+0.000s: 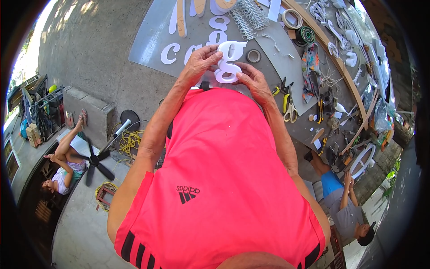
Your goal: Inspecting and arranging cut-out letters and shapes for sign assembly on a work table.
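A thick white cut-out letter [231, 50] with a rounded, looped shape is held up in front of me between both hands. My left hand [200, 64] pinches its left edge with thumb and fingers. On the lower right edge, my right hand [255, 82] grips it, the thumb on its face and the fingers partly hidden behind. Beyond it, more white cut-out letters [169, 54] lie on a clear sheet [145, 47], some partly covered by my left hand. A roll of grey tape [253, 56] sits just past my right hand.
Right of my hands lie yellow-handled pliers [285, 102], scissors [290, 113] and a cutter [320, 111]. Farther back are a wire coil [248, 19], a green spool [305, 35] and a long curved wood strip [336, 62]. One person sits at left [62, 175], another at right [342, 201].
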`<state>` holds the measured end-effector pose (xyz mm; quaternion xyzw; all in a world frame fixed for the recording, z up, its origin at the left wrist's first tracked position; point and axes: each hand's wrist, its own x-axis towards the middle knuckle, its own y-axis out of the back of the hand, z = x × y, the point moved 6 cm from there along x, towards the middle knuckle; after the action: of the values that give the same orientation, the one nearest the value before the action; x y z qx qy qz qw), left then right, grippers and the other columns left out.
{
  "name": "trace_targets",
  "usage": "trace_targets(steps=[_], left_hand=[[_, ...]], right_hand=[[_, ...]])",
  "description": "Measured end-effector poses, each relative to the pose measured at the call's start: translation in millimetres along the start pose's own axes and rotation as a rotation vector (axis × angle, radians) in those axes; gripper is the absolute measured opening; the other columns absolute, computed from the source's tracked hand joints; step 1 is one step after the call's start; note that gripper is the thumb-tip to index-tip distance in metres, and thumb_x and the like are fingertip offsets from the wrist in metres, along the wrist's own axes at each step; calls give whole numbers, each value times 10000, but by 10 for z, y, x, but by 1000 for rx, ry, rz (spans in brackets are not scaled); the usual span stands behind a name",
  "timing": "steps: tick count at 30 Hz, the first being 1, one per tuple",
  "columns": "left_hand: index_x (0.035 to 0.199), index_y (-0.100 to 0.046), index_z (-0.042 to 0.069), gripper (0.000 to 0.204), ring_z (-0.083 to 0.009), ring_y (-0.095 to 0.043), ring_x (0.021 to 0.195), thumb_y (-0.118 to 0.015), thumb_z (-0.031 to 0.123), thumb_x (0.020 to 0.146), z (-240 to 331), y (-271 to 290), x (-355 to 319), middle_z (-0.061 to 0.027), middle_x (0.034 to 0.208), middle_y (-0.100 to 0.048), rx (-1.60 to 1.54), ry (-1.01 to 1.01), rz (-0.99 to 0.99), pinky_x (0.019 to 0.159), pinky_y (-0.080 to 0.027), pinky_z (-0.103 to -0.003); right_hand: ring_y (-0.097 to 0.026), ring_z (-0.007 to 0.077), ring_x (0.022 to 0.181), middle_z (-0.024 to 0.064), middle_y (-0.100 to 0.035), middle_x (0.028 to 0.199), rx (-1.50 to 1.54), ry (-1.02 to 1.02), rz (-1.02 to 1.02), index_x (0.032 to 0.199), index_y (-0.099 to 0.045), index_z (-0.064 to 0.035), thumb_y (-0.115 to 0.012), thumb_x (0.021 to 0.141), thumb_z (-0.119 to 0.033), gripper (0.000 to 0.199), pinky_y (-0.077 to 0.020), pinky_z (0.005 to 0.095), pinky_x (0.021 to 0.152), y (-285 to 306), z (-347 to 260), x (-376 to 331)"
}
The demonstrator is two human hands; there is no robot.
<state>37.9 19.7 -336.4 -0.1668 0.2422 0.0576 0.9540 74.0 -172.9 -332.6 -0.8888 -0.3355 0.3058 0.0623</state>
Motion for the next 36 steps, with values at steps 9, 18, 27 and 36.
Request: trace_targets(steps=[9, 18, 27, 36], left_hand=[[1378, -522, -32, 562, -153, -645, 1029, -694, 289, 950, -3, 2, 24, -104, 1162, -678, -30, 0, -7, 800, -554, -283], [1371, -514, -47, 664, -179, -647, 1057, -797, 274, 863, 130, -58, -14, -133, 1195, -674, 11, -47, -39, 892, -524, -312], [1382, -508, -40, 662, -187, -653, 1069, -817, 151, 828, 93, -42, 0, -124, 1186, -677, -49, -120, -100, 933, -517, -325], [1390, -503, -31, 668, -194, -655, 1072, -817, 123, 820, 63, -46, -32, -109, 1188, -679, -29, -72, -139, 944, -519, -341]], right_hand=[[-665, 187, 976, 148, -674, 1134, -5, 9, 2, 1332, -527, 72, -667, 956, -221, 497, -557, 309, 830, 1, -13, 2], [-661, 193, 1001, 138, -676, 1130, -22, 30, -6, 1322, -536, 55, -700, 928, -216, 505, -548, 324, 862, 3, -34, 4], [-640, 185, 1064, 119, -665, 1145, -33, 40, 24, 1311, -529, 30, -771, 856, -157, 548, -503, 324, 952, 22, -33, -14], [-625, 185, 1104, 109, -658, 1165, 18, 45, 27, 1306, -531, 14, -786, 832, -120, 555, -486, 330, 982, 41, 33, -21]])
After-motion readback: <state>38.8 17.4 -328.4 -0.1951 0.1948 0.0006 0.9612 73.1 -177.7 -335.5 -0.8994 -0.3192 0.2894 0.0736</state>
